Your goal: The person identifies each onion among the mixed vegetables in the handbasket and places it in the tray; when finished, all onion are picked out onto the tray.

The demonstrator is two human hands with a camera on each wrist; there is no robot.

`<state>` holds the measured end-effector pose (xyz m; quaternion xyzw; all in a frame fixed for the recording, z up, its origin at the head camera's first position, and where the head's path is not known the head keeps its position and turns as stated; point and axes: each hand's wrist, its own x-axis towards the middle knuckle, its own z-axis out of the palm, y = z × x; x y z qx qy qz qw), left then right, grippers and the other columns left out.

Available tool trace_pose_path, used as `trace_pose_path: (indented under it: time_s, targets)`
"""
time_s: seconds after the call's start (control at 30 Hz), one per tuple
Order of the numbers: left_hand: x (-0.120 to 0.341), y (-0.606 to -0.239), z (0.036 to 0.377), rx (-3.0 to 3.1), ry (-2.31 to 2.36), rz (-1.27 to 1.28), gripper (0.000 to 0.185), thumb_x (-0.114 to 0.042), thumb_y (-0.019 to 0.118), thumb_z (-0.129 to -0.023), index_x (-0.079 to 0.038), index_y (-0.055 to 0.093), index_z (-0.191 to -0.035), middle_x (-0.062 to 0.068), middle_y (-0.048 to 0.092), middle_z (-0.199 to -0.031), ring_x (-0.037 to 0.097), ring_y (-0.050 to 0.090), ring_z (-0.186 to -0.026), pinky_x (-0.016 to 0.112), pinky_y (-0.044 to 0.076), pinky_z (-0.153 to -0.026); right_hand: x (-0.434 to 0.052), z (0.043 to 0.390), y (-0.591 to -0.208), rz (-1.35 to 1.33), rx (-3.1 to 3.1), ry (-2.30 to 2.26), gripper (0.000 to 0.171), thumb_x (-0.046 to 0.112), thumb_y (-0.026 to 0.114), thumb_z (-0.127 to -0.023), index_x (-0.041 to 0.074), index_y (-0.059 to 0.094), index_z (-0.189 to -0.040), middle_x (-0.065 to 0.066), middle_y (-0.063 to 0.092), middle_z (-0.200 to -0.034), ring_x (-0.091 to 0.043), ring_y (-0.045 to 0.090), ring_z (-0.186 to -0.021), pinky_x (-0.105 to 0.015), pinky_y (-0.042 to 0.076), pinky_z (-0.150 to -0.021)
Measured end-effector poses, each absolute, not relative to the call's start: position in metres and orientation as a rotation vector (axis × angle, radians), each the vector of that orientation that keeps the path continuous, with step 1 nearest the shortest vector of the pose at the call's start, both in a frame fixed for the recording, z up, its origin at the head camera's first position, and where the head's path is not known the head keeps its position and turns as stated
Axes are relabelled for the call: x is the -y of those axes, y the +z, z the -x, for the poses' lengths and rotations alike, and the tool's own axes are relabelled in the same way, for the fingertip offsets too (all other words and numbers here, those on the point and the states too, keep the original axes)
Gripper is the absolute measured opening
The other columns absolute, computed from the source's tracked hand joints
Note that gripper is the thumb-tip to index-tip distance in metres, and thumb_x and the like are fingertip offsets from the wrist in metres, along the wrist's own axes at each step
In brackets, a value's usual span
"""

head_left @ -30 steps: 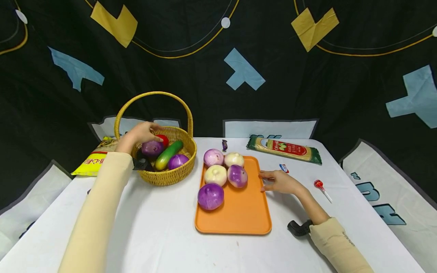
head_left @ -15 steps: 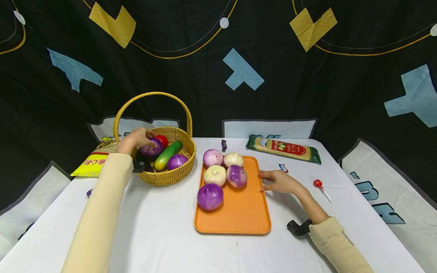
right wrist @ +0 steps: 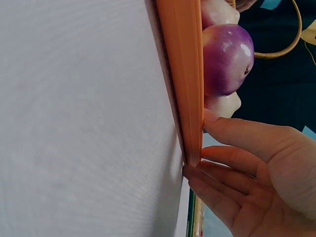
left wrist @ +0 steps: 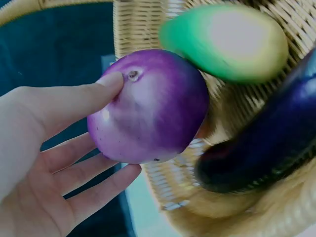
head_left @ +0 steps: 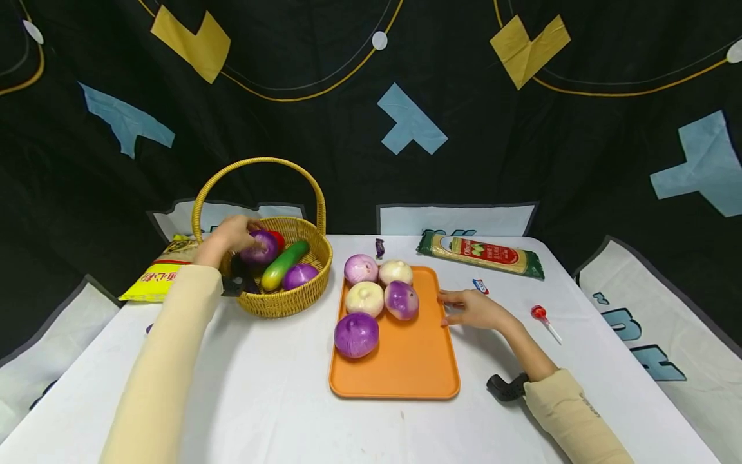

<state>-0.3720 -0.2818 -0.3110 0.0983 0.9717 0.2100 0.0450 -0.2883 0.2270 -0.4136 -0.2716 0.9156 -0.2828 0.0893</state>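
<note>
My left hand (head_left: 230, 233) reaches into the yellow wicker basket (head_left: 288, 300) and grips a purple onion (head_left: 261, 247). In the left wrist view the thumb lies on top of that onion (left wrist: 150, 106) and the fingers (left wrist: 94, 190) curl under it, beside a green cucumber (left wrist: 224, 42) and a dark eggplant (left wrist: 266, 143). A second purple onion (head_left: 299, 275) and a red tomato (head_left: 279, 238) also lie in the basket. My right hand (head_left: 472, 308) rests open on the table against the right rim of the orange tray (head_left: 406, 361), which holds several purple and white onions (head_left: 355, 334); its thumb (right wrist: 237, 131) touches the tray's rim (right wrist: 185, 74).
A spaghetti packet (head_left: 481, 254) lies at the back right. A red lollipop (head_left: 540, 314) and a small wrapper (head_left: 480, 285) lie right of the tray. A wrapped candy (head_left: 380, 246) sits behind the tray, and a yellow packet (head_left: 156, 274) lies left of the basket.
My left hand has closed round the purple onion in the basket and raised it slightly. The right hand has stayed at the tray's rim.
</note>
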Motion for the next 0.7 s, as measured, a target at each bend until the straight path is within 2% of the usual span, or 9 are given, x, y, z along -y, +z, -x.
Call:
trace_pose_path:
  time_s: [0.37,0.7]
  targets:
    - [0.248,-0.297,0.347,-3.078,0.681,-0.53,0.049,-0.022,0.074,-0.086,0.002,0.057,-0.126,0.027,0.059,-0.119,0.042,0.055,-0.106,0.053,0.049,-0.09,-0.229,0.289,-0.415,0.81,-2.724,-0.851,0.059,0.024,0.073,-0.087,-0.007,0.052,-0.133,-0.023,0.048,-0.14,-0.04,0.045,-0.128,-0.051,0.04,-0.102]
    - [0.201,-0.292,0.301,-3.056,0.849,-0.853,0.047,-0.015,0.078,-0.082,-0.004,0.061,-0.124,0.016,0.064,-0.117,0.034,0.056,-0.11,0.052,0.048,-0.093,-0.228,0.289,-0.414,0.823,-2.732,-0.838,0.059,0.023,0.073,-0.087,-0.007,0.053,-0.133,-0.023,0.048,-0.139,-0.041,0.045,-0.127,-0.051,0.04,-0.102]
